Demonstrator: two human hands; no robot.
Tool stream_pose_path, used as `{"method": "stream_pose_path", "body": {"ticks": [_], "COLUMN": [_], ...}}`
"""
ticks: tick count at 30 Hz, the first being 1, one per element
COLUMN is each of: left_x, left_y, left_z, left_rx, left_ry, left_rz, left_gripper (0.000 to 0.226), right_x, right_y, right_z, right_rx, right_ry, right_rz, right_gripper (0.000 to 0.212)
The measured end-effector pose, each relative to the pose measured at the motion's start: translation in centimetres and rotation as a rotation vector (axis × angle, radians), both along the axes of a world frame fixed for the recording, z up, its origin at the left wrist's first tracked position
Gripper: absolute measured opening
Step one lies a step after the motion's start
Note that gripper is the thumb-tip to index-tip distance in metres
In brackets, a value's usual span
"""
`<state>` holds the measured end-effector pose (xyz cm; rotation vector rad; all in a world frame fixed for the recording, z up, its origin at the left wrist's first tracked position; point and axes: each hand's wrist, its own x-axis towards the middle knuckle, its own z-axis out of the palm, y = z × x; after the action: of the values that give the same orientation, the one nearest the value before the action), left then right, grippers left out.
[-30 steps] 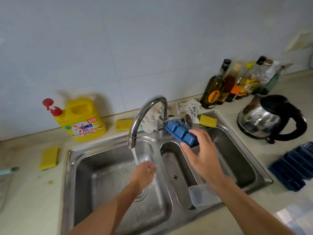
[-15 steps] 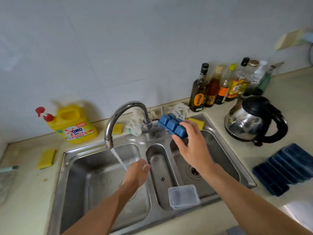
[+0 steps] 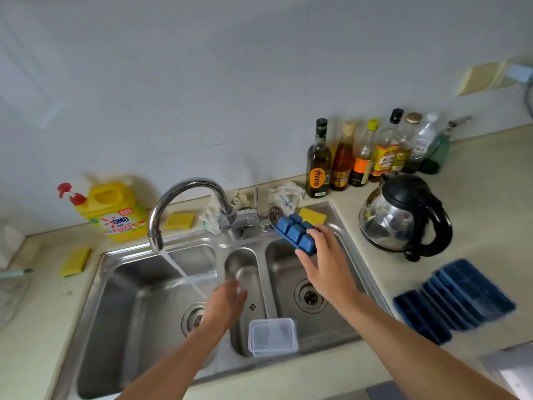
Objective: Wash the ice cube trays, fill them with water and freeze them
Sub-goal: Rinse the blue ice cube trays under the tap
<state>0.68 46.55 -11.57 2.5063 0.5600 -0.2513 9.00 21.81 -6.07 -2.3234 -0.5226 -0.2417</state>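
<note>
1. The right grip (image 3: pixel 326 264) grasps the near end of a blue tray (image 3: pixel 295 232), cube bumps facing up, above the back rim of the sink's (image 3: pixel 121 313) right basin.
2. The left grip (image 3: pixel 226 303) hangs over the sink's left basin, fingers loose and holding nothing, where the water (image 3: pixel 181 272) from the tap (image 3: pixel 184 192) lands.
3. More trays (image 3: pixel 458 298) lie stacked on the surface (image 3: pixel 490 212) right of the sink.
4. A clear box (image 3: pixel 272 336) sits at the front of the sink's narrow middle basin.
5. A kettle (image 3: pixel 403 215) stands right of the sink, bottles (image 3: pixel 363 157) behind its right corner, and a yellow jug (image 3: pixel 115 212) behind its left basin.
</note>
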Motion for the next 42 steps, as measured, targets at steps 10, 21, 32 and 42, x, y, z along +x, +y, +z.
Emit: {"method": "stream_pose_path", "body": {"ticks": [10, 21, 32, 42], "left_x": [3.8, 11.5, 13.2, 8.5], "left_y": [-5.3, -15.7, -25.0, -30.3], "left_z": [-1.5, -2.0, 2.5, 1.2], "left_rx": [-0.151, -0.825, -1.034, -0.906], "left_ry": [-0.013, -0.075, 0.010, 0.083], "left_rz": [-0.120, -0.134, -0.102, 0.110], "left_gripper": [0.037, 0.008, 0.011, 0.013], "right_x": [-1.0, 1.1, -0.1, -0.3], "right_y": [-3.6, -11.3, -21.3, -28.0], "right_z": [-4.3, -2.0, 0.6, 3.5], "right_rx": [-0.135, 0.767, 0.440, -0.147], "right_ry": [0.437, 0.962, 0.949, 0.443], "right_rz": [0.006, -0.470, -0.350, -0.237], "right_gripper": [0.040, 0.034, 0.049, 0.036]}}
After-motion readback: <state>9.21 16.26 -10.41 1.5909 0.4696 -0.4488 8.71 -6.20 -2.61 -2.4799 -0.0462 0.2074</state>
